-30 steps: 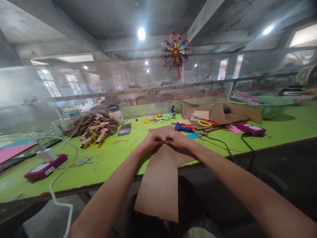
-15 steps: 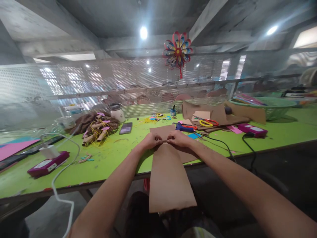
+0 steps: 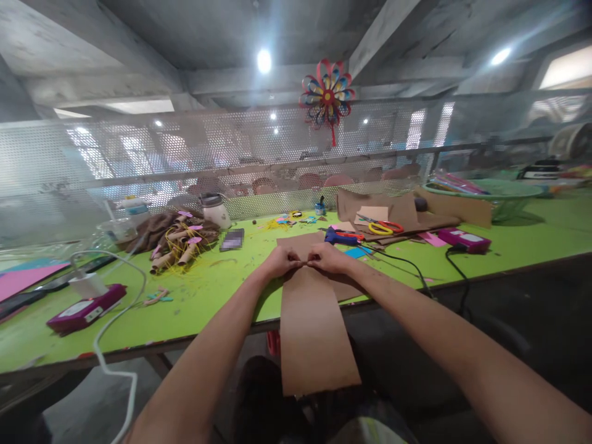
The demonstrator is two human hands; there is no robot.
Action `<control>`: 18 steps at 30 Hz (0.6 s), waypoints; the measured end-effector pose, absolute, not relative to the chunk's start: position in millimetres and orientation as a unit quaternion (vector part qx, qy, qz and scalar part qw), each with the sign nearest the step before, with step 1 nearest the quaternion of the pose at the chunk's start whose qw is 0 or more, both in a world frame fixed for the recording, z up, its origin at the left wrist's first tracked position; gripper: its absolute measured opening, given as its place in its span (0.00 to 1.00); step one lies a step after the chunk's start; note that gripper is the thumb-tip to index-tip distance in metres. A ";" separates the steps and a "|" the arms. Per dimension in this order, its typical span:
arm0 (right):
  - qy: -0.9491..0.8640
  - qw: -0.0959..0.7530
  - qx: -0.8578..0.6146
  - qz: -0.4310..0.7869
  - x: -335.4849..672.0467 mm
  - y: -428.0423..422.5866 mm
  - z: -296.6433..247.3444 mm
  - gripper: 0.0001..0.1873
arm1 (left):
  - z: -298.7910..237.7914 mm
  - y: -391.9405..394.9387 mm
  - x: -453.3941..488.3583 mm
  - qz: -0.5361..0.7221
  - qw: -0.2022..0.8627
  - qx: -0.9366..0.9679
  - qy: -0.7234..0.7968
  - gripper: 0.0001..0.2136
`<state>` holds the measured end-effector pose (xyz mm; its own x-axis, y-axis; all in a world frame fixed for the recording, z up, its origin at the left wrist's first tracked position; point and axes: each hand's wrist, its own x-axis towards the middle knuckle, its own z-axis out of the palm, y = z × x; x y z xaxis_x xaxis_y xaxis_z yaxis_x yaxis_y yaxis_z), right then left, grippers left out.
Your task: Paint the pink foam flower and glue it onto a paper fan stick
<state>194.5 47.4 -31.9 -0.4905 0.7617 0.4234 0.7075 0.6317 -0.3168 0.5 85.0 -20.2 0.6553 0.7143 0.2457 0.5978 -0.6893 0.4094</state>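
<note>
A long strip of brown kraft paper hangs over the front edge of the green table. My left hand pinches its upper end between thumb and fingers. Close beside it, my right hand pinches the same end, where the paper looks folded or rolled narrow; the fingers partly hide this. Under and behind my hands lies more brown paper. A blue glue gun rests just beyond my right hand, its black cord trailing right.
Scissors with yellow and red handles lie on brown paper at the back right. Purple power strips sit on both sides. Brown paper rolls with yellow strands are piled left. A green basket stands far right.
Both hands keep their pinch on the paper at nearly the same spot. The hanging end of the strip has swung slightly, and the whole view has shifted a little.
</note>
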 end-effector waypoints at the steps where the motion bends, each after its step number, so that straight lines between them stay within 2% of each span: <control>1: -0.863 0.271 -0.424 0.046 195.0 47.4 -32.2 0.06 | -19.7 84.9 0.1 0.194 0.147 0.900 0.362 0.12; 8: -0.863 0.253 -0.436 0.046 197.9 43.6 -29.5 0.05 | -17.2 83.5 -1.9 0.168 0.130 0.908 0.361 0.11; 18: -0.869 0.241 -0.432 0.000 198.2 44.7 -38.1 0.08 | -24.0 73.2 -0.2 0.174 0.039 0.913 0.367 0.10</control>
